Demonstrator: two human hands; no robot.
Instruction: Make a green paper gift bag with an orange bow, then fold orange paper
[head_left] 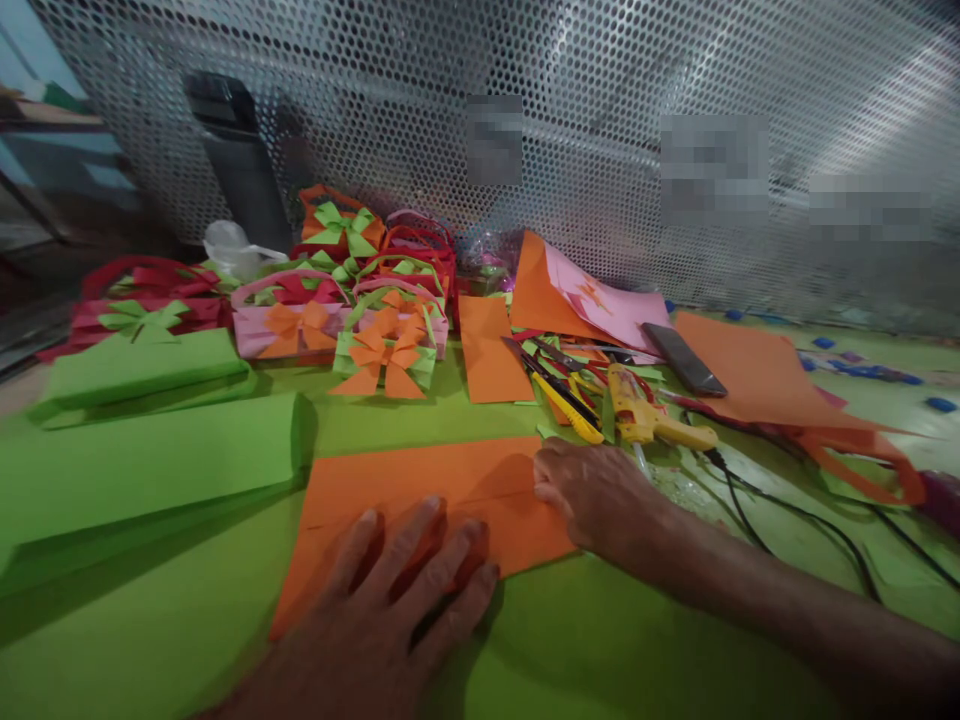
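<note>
A folded orange sheet (420,470) lies on the green table surface in front of me, with a crease line running across it. My left hand (405,590) rests flat on its near part, fingers spread. At the sheet's right end, my right hand (592,490) is closed, its curled fingers and thumb pressed against the orange surface. It covers the sheet's right edge, and whatever is inside the fingers is hidden. Just beyond that hand are a yellow glue gun (637,405) and a yellow-handled cutter (566,405).
Folded green sheets (150,460) lie at the left. Small paper baskets with bows (300,325) stand behind. Further right are an orange strip (491,350), a dark phone (682,360), larger orange paper (757,370) and a black cable (810,510). A perforated metal panel (585,80) closes the back.
</note>
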